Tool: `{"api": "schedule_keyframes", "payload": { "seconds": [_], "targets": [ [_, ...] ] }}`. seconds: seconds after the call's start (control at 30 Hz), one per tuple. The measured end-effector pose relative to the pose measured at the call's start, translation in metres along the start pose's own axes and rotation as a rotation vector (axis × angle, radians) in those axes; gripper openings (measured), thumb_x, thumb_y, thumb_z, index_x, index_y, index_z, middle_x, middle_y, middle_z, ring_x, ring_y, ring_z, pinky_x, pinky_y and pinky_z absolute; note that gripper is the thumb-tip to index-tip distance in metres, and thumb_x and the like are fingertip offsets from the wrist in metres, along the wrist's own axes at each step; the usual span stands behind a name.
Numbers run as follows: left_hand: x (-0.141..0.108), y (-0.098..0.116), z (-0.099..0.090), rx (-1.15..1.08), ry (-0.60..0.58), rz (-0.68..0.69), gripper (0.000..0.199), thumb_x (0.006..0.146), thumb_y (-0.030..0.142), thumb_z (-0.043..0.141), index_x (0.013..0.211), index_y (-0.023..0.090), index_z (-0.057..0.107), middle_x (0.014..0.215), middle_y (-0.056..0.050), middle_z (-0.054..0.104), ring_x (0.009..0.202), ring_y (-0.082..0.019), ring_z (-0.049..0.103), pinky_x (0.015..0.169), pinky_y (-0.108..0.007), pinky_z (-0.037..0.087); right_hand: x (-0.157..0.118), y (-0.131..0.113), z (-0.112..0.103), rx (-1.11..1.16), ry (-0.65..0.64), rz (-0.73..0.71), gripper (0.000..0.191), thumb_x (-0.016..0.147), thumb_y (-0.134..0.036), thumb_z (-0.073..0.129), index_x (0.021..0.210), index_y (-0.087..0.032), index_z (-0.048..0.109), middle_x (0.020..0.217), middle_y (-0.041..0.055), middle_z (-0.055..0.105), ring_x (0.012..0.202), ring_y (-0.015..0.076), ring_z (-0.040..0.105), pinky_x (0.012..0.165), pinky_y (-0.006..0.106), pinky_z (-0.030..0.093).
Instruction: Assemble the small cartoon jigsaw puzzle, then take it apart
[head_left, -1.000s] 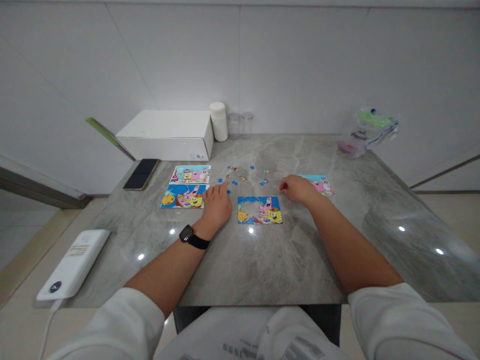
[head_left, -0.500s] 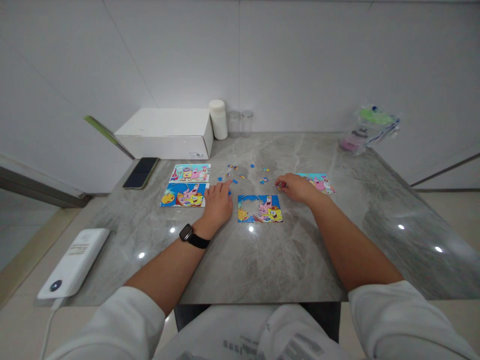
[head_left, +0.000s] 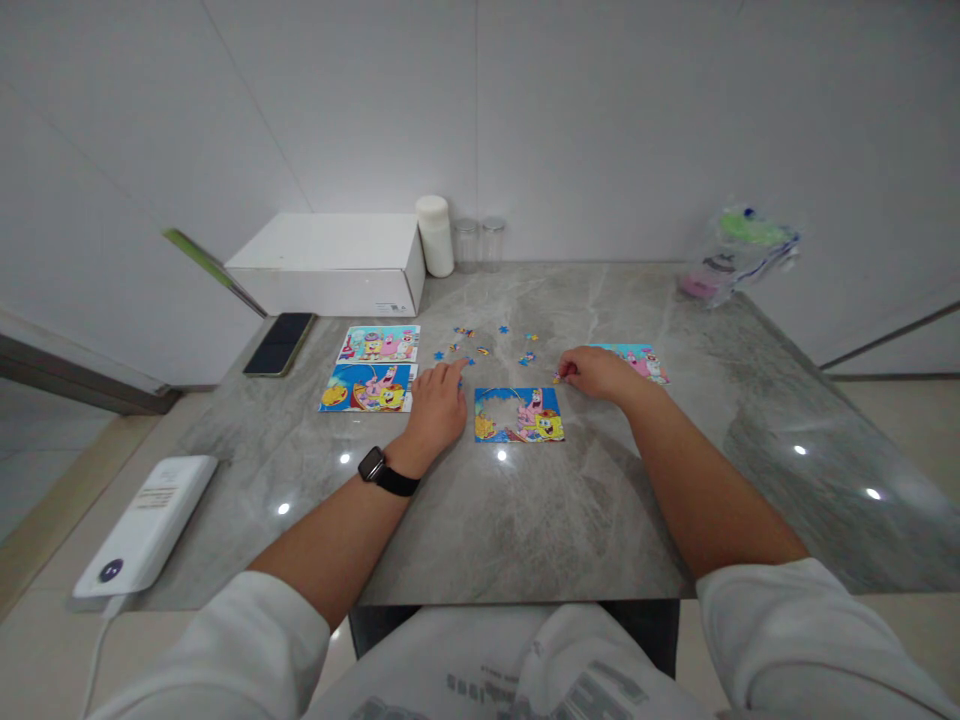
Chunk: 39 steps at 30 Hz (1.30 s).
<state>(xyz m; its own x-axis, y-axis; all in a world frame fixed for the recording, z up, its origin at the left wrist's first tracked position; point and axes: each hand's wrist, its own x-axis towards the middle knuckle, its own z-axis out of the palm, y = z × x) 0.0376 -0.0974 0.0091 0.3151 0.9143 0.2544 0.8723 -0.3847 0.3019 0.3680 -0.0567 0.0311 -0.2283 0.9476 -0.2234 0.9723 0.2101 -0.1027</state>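
A small puzzle piece point(head_left: 557, 379) is pinched between the thumb and fingers of the right hand point(head_left: 592, 372), just beyond the far right corner of the puzzle point(head_left: 534, 418), in which a bare patch is left open. The left hand point(head_left: 439, 402) is rested, fingers loosely extended, beside the loose pieces point(head_left: 503, 329). The piece is probably best gripped by its edges, its printed face uncovered.
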Motion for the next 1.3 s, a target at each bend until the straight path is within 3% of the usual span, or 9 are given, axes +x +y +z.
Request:
{"api": "schedule_keyframes", "payload": {
  "seconds": [0.17,0.3,0.5,0.8,0.93,1.07,1.3],
  "targets": [
    [0.0,0.001,-0.001,-0.004,-0.007,-0.004,0.056,0.096,0.015,0.051,0.151,0.02,0.051,0.13,-0.013,0.065,0.119,-0.033,0.058,0.103,-0.051,0.046,0.0,0.003,-0.001,-0.014,0.017,0.042,0.028,0.091,-0.017,0.064,0.114,-0.021,0.079,0.112,0.0089,0.079,0.099,0.0225,0.07,0.083,0.029,0.048],
    [0.0,0.002,-0.002,-0.003,-0.017,-0.013,0.055,0.096,0.016,0.051,0.151,0.02,0.051,0.13,-0.013,0.065,0.12,-0.033,0.058,0.104,-0.05,0.046,-0.001,-0.002,-0.002,0.007,0.047,-0.023,0.029,0.093,-0.019,0.064,0.12,-0.022,0.076,0.112,0.0081,0.078,0.1,0.0214,0.069,0.084,0.028,0.047],
    [0.0,0.002,-0.002,-0.004,-0.023,-0.019,0.055,0.097,0.017,0.051,0.152,0.021,0.05,0.132,-0.013,0.065,0.12,-0.033,0.058,0.104,-0.051,0.046,-0.003,-0.006,-0.003,-0.01,0.023,0.01,0.018,0.095,-0.029,0.067,0.107,-0.02,0.078,0.111,0.0098,0.078,0.094,0.0216,0.07,0.078,0.029,0.047],
    [0.0,0.0,0.0,-0.011,-0.016,-0.011,0.055,0.096,0.018,0.052,0.151,0.022,0.05,0.131,-0.013,0.065,0.12,-0.033,0.059,0.105,-0.051,0.047,-0.003,-0.002,-0.004,-0.052,-0.011,0.102,0.023,0.096,-0.039,0.065,0.098,-0.022,0.079,0.107,0.01,0.081,0.095,0.0234,0.072,0.077,0.03,0.048],
    [0.0,-0.001,0.0,-0.011,-0.015,-0.004,0.055,0.096,0.018,0.052,0.152,0.02,0.05,0.133,-0.014,0.065,0.121,-0.033,0.059,0.105,-0.051,0.047,-0.003,0.003,-0.007,-0.05,0.02,0.116,0.02,0.094,-0.031,0.065,0.102,-0.021,0.08,0.107,0.0104,0.08,0.096,0.0235,0.072,0.079,0.03,0.049],
    [0.0,0.0,0.001,-0.004,-0.015,-0.008,0.056,0.097,0.018,0.052,0.152,0.021,0.05,0.133,-0.013,0.065,0.12,-0.033,0.059,0.104,-0.05,0.047,-0.001,0.006,-0.007,-0.047,0.053,0.116,0.031,0.091,-0.017,0.06,0.115,-0.021,0.079,0.116,0.0107,0.079,0.102,0.0231,0.071,0.084,0.029,0.049],
    [-0.001,0.001,-0.001,-0.004,-0.015,-0.006,0.055,0.097,0.017,0.051,0.152,0.022,0.049,0.133,-0.013,0.065,0.12,-0.033,0.059,0.104,-0.051,0.047,0.001,0.008,-0.001,-0.029,0.039,0.08,0.034,0.093,-0.015,0.059,0.121,-0.022,0.078,0.123,0.0106,0.078,0.109,0.0231,0.07,0.09,0.029,0.049]
  ]
}}
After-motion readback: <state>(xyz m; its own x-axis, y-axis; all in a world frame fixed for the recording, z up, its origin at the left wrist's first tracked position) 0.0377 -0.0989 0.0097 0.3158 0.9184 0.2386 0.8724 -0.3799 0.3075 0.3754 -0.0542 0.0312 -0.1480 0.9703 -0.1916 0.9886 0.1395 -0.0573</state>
